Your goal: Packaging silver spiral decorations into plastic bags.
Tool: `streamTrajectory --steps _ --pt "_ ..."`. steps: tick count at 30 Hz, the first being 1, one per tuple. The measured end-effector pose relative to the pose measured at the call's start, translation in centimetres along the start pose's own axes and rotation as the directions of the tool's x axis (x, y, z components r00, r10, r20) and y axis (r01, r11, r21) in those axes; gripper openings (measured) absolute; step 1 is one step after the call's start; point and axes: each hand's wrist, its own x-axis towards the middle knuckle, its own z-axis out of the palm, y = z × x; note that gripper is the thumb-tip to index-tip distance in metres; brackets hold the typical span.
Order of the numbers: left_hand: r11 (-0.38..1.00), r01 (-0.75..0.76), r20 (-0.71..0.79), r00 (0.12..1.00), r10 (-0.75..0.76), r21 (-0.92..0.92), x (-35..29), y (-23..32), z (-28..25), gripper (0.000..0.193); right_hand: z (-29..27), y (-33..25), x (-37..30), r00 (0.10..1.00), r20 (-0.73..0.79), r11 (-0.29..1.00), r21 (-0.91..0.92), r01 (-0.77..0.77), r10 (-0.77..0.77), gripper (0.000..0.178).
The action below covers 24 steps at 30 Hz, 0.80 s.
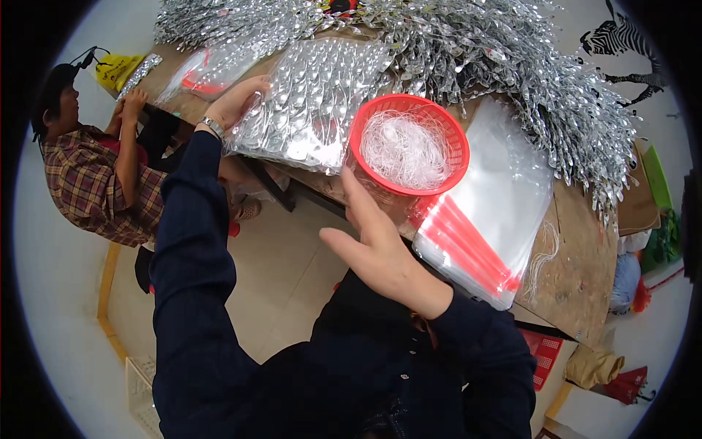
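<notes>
A flat clear plastic bag packed with silver leaf-like strands (311,102) lies on the wooden table in front of me. My left hand (238,104) is against its left edge, fingers stretched along the side; some fingertips are hard to make out. My right hand (387,252) is off the table's front edge, thumb spread and fingers straight, holding nothing. Just beyond its fingertips stands a round red plastic basket (461,139) filled with tangled clear-white thread (406,146). Right of the basket lies a stack of clear bags with red strips (486,212).
Heaps of silver strands (504,58) cover the table's back and right. Loose white threads (542,252) lie on the bare wood (574,271). Another red-edged bag (219,73) is at the back left. A person in a plaid shirt (95,183) sits at the left, hands near the table edge.
</notes>
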Motion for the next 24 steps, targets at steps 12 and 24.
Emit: streamTrajectory --steps 12,24 --pt "0.996 0.019 0.038 0.999 -0.022 0.088 3.3 -0.9 0.8 0.062 0.2 5.7 3.8 0.979 -0.032 0.845 0.512 -0.155 0.2 0.066" --pt "0.996 0.081 0.006 0.997 -0.081 0.048 2.3 0.1 2.2 0.046 1.1 5.7 4.0 0.989 -0.004 0.796 0.594 -0.119 0.151 0.072"
